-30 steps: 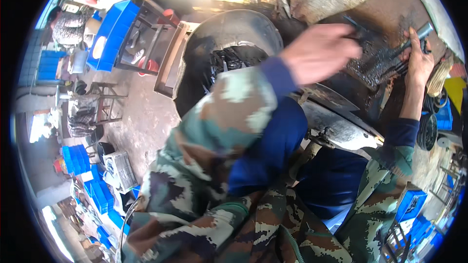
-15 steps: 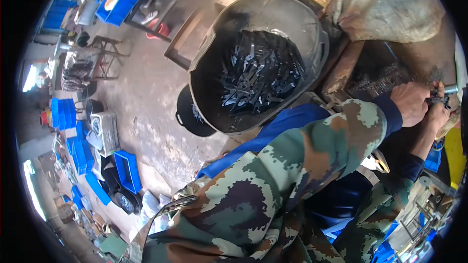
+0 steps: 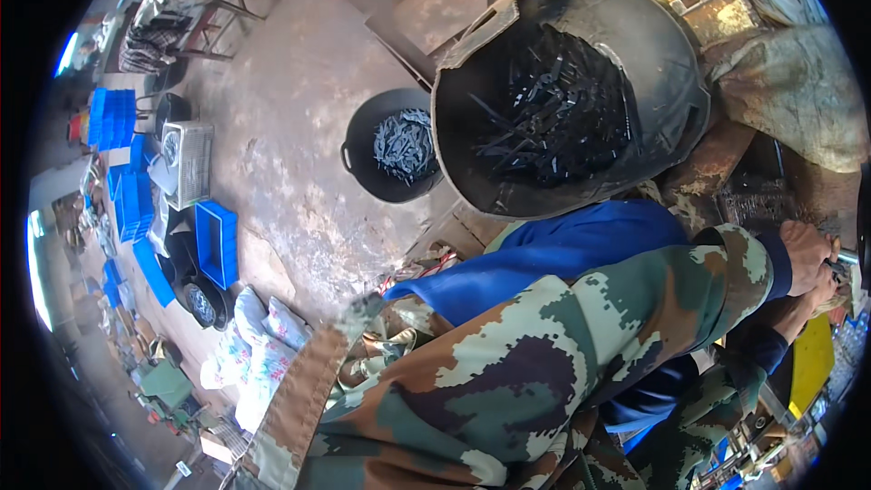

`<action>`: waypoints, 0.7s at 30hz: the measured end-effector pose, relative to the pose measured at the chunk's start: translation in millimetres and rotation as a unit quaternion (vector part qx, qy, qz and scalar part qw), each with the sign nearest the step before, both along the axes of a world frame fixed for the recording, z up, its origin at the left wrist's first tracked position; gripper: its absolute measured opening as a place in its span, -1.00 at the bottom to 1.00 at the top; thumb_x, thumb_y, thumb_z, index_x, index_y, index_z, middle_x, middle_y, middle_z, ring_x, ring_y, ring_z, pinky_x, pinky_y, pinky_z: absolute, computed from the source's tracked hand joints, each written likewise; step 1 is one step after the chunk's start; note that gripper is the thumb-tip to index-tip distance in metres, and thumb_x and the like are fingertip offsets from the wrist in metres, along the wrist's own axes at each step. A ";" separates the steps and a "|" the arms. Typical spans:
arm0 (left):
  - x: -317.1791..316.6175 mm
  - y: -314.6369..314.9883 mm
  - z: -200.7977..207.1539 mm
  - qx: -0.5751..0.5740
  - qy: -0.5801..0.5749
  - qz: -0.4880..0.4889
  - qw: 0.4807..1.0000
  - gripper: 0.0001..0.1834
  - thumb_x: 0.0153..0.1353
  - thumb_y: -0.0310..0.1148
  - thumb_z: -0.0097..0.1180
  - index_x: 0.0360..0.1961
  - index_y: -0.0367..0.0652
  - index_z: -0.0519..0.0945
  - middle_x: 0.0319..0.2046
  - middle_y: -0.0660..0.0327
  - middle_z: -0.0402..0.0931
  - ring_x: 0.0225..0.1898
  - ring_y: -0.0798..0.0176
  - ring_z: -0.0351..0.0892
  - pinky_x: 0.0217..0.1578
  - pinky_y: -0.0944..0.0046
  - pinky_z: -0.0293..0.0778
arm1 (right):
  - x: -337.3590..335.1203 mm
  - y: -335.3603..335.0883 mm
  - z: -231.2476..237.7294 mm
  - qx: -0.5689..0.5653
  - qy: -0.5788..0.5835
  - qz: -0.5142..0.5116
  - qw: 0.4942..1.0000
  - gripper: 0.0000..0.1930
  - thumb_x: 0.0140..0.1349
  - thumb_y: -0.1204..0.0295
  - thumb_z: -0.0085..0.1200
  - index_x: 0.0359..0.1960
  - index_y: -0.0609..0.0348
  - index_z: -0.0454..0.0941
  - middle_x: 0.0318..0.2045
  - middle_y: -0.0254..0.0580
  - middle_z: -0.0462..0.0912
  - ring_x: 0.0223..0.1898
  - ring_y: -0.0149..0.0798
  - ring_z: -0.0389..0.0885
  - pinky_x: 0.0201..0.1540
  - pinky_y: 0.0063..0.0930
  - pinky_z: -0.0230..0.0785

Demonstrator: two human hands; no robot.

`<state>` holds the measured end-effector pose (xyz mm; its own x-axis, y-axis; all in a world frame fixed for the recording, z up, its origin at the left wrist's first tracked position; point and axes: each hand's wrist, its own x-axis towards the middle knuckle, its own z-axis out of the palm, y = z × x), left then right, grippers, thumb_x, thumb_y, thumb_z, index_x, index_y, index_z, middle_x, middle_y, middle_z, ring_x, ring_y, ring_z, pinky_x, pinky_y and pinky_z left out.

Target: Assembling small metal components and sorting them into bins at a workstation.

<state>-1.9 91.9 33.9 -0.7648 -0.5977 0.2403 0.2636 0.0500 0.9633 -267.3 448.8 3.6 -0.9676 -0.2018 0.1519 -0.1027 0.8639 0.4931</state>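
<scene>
Both my arms, in camouflage sleeves with dark blue cuffs, reach to the far right. My left hand (image 3: 806,256) is the upper one, its fingers closed at a metal rod (image 3: 847,257) with a shiny round end. Just below and touching it, my right hand (image 3: 807,298) is closed around the same spot. The fingers overlap, so the inner part of the grip is hidden. Beside the hands is a dark, grimy machine bed (image 3: 758,195). A large black tub (image 3: 676,54) holding many thin dark metal pieces (image 3: 567,109) stands to their left.
A smaller black bucket (image 3: 358,141) of grey metal pieces stands on the floor beside the tub. Blue bins (image 3: 218,240) and white sacks (image 3: 263,345) lie at left. A stained cloth (image 3: 798,95) hangs at upper right. A yellow panel (image 3: 810,363) is below the hands.
The view has shifted, so the tub appears farther right and more of the small bucket shows. My hands sit lower in view, still closed together at the rod.
</scene>
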 end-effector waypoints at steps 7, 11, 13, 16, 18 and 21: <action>16.5 -77.8 -26.4 -0.030 -0.053 -0.196 0.979 -0.81 -0.07 -0.27 0.20 -0.45 -0.12 0.69 -0.36 -0.10 0.61 -0.18 -0.17 0.60 -0.11 -0.05 0.43 | 92.1 -162.1 -1.6 -0.386 0.000 -0.095 0.918 -0.49 0.29 0.09 -0.05 0.15 0.15 0.48 -0.15 0.10 0.68 -0.11 -0.04 0.68 -0.09 -0.30 0.51; 27.4 -93.9 -27.4 -0.050 -0.065 -0.201 0.976 -0.75 -0.04 -0.27 0.21 -0.49 -0.29 0.68 -0.37 -0.19 0.60 -0.21 -0.22 0.62 -0.12 -0.07 0.50 | 151.6 -183.9 2.6 -0.727 -0.085 -0.078 0.677 -0.62 0.33 0.16 0.07 -0.13 0.30 0.63 -0.49 -0.23 0.54 -0.42 -0.30 0.53 -0.32 -0.47 0.39; 32.7 -85.6 -12.1 -0.040 -0.035 -0.187 0.981 -0.75 -0.04 -0.28 0.19 -0.52 -0.29 0.67 -0.42 -0.18 0.60 -0.26 -0.22 0.64 -0.16 -0.05 0.54 | 202.7 -188.2 27.6 -0.785 -0.111 -0.051 0.607 -0.64 0.37 0.13 0.08 -0.20 0.23 0.62 -0.69 -0.41 0.24 -0.60 -0.46 0.25 -0.50 -0.55 0.16; 27.7 -80.0 -16.5 -0.056 -0.009 -0.175 0.983 -0.77 -0.05 -0.29 0.14 -0.59 -0.26 0.66 -0.52 -0.15 0.59 -0.40 -0.22 0.65 -0.27 -0.07 0.60 | 292.2 -243.0 43.1 -0.759 -0.041 -0.097 0.642 -0.69 0.36 0.21 0.10 -0.16 0.26 0.61 -0.67 -0.45 0.27 -0.64 -0.51 0.21 -0.57 -0.59 0.10; 24.5 -90.1 -26.4 -0.134 -0.046 -0.199 0.970 -0.74 -0.03 -0.22 0.11 -0.54 -0.19 0.69 -0.49 -0.12 0.62 -0.37 -0.19 0.66 -0.23 -0.04 0.61 | 332.8 -264.6 26.5 -0.756 -0.039 -0.082 0.649 -0.71 0.34 0.28 0.13 -0.08 0.27 0.60 -0.62 -0.50 0.35 -0.65 -0.57 0.21 -0.60 -0.61 0.06; 27.9 -103.5 -20.0 -0.179 -0.091 -0.273 0.941 -0.69 0.06 -0.13 0.09 -0.49 -0.15 0.69 -0.47 -0.07 0.63 -0.35 -0.17 0.66 -0.22 -0.06 0.60 | 371.3 -264.9 26.8 -0.665 -0.051 0.060 0.742 -0.77 0.23 0.48 0.17 -0.07 0.18 0.61 -0.46 -0.48 0.54 -0.59 -0.62 0.32 -0.55 -0.69 0.14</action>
<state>26.0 -11.6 13.9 -0.9824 -0.0094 0.1867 0.1763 0.2851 0.9421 104.0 184.0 30.4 -0.9751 -0.0246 0.2205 -0.1960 0.5609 -0.8043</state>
